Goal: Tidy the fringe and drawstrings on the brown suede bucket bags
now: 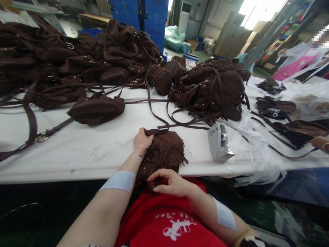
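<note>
A dark brown fringed bag (167, 147) lies in front of me, its near end reaching over the table's edge toward my red shirt. My left hand (143, 141) is closed on the bag's far left side, close to a short strap. Over the near end is my right hand (172, 183), fingers curved and thumb held apart, with dark bag material around the fingertips. Whatever lies under the right palm is hidden. Just past the bag, thin brown straps (180, 125) run across the white table (102, 151).
A grey-white tape dispenser (218, 142) stands to the right beside crumpled clear plastic (259, 147). Heaps of brown bags (210, 85) fill the back of the table, and a single bag (97, 109) lies at left. Another person's hand (320, 142) shows at the right edge.
</note>
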`<state>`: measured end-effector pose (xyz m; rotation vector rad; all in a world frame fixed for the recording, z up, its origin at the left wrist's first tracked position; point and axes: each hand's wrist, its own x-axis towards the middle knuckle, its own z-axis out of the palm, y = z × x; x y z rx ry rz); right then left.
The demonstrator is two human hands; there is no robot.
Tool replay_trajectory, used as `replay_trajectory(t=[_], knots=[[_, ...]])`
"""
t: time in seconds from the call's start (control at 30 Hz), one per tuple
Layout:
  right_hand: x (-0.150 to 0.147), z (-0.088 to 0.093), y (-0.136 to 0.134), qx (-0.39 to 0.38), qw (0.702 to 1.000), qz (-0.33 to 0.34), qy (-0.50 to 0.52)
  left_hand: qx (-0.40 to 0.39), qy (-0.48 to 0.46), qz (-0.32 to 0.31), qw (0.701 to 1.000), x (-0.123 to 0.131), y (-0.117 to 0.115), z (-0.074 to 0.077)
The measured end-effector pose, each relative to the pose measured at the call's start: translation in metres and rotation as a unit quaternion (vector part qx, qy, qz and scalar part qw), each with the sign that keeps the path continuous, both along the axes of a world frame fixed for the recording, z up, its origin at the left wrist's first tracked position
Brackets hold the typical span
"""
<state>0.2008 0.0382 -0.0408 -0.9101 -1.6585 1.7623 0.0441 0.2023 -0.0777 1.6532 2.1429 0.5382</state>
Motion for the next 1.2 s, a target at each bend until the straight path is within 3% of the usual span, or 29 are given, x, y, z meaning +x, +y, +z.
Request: replay_trajectory(t=[0.1, 0.27, 0.47, 0.6, 0.67, 0.73, 0.8, 0.87, 0.97, 1.07, 1.13, 1.2], knots=[[0.012, -0.007, -0.010, -0.152, 0.981, -0.032, 0.119, -0.001, -0.001, -0.001, 1.000, 0.000, 0.000, -0.001], [0.027, -0.017, -0.022, -0.251, 0.944, -0.064, 0.206, -0.007, -0.007, -0.003, 1.000, 0.000, 0.000, 0.000], [0.064, -0.013, -0.026, -0.262, 0.953, 0.015, 0.155, -0.001, -0.003, -0.004, 1.000, 0.000, 0.000, 0.000], [0.096, 0.005, -0.025, -0.273, 0.945, 0.168, 0.063, 0.007, -0.001, -0.007, 1.000, 0.000, -0.001, -0.001], [0.100, 0.015, -0.021, -0.233, 0.954, 0.183, 0.040, 0.005, -0.001, -0.006, 1.000, 0.000, -0.001, -0.001], [0.089, 0.025, -0.016, -0.117, 0.989, 0.089, 0.017, 0.004, -0.002, -0.005, 1.000, 0.000, 0.000, -0.002], [0.065, 0.034, -0.009, 0.058, 0.997, -0.028, -0.053, 0.003, -0.002, -0.004, 1.000, 0.000, 0.000, -0.002], [0.034, 0.039, -0.003, 0.224, 0.957, -0.082, -0.166, 0.004, -0.004, -0.005, 1.000, 0.000, -0.001, -0.002], [-0.007, 0.038, 0.008, 0.365, 0.867, -0.059, -0.334, 0.012, -0.002, -0.006, 1.000, 0.000, -0.002, -0.001], [-0.027, 0.029, 0.018, 0.410, 0.803, 0.005, -0.433, 0.021, 0.001, -0.005, 1.000, 0.001, -0.004, 0.001], [-0.026, 0.025, 0.021, 0.418, 0.788, 0.042, -0.451, 0.023, -0.002, -0.008, 1.000, 0.000, -0.005, 0.001], [-0.020, 0.022, 0.021, 0.413, 0.791, 0.065, -0.447, 0.022, -0.006, -0.014, 1.000, 0.000, -0.005, 0.001]])
